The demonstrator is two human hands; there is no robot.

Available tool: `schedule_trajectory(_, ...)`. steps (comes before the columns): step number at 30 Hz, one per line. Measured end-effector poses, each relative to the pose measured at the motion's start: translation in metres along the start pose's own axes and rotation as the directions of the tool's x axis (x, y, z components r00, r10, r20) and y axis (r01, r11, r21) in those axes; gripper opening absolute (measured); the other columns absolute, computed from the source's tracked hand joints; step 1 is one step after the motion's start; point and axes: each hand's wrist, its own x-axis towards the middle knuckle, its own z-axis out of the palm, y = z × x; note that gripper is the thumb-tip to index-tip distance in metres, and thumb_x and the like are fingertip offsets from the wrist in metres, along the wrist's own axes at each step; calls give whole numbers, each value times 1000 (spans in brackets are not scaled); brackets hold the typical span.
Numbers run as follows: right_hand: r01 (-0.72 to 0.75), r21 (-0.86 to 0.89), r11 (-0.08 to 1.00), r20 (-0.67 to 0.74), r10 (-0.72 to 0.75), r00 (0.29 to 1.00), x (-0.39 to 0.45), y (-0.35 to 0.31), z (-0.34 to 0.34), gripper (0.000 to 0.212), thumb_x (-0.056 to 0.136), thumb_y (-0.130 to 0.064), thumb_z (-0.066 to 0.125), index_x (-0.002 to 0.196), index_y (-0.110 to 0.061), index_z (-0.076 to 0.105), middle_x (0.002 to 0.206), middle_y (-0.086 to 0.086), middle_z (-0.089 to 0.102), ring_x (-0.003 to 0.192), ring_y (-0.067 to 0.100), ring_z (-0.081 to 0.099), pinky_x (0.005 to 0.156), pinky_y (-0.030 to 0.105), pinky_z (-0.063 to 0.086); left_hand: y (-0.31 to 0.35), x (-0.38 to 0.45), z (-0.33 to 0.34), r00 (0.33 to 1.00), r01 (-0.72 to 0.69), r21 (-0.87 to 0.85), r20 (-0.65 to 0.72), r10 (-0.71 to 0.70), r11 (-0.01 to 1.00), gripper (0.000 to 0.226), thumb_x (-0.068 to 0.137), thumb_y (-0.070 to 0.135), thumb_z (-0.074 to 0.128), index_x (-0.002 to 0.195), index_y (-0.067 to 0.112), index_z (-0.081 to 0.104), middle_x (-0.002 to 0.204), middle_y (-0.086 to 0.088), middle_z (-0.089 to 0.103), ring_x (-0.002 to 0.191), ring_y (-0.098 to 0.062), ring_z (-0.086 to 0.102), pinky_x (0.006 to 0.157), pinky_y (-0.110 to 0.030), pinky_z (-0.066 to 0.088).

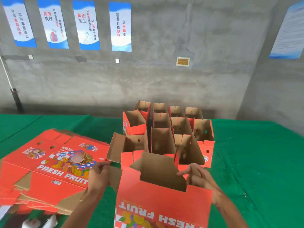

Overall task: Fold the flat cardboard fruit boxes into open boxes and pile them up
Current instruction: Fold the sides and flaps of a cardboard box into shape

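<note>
A red "FRESH FRUIT" cardboard box (162, 204) stands open in front of me, brown inside, its print upside down. My left hand (98, 175) grips the box's left side flap. My right hand (197, 176) holds its right side near the top edge, fingers curled over the cardboard. A stack of flat red fruit boxes (49, 163) lies at the left on the green table. Several folded open boxes (169, 129) stand in rows beyond the one I hold.
Green cloth covers the table (255, 153). A grey concrete wall with several blue-and-white posters (120, 27) rises behind it. A black pole (16, 99) stands at the far left. Something printed lies at the bottom left corner (24, 219).
</note>
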Motion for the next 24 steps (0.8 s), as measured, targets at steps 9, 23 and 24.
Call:
schedule_trajectory(9,-193,-105,976,-245,163,956,25,48,10,43,87,12,34,67,-21,52,103,7,79,71,24,59,76,34,44,3,-22,11,970,-198,267,-85,228,943,27,101,39,54,82,28,70,72,12,69,74,-16,67,58,-26,44)
schedule_trajectory(23,-4,98,995,-316,35,948,21,50,9,24,106,-21,44,87,-6,48,123,17,73,77,30,74,69,34,58,-7,-34,5,881,-453,445,353,313,773,79,77,37,87,138,28,37,161,-2,26,149,-29,30,116,-50,39)
schedule_trajectory(24,14,117,993,-292,21,956,18,49,8,32,105,-34,46,92,-5,52,125,15,72,89,33,75,80,39,57,-7,-34,6,883,-452,488,365,297,747,86,78,30,87,143,28,31,165,-1,18,151,-30,26,117,-49,37)
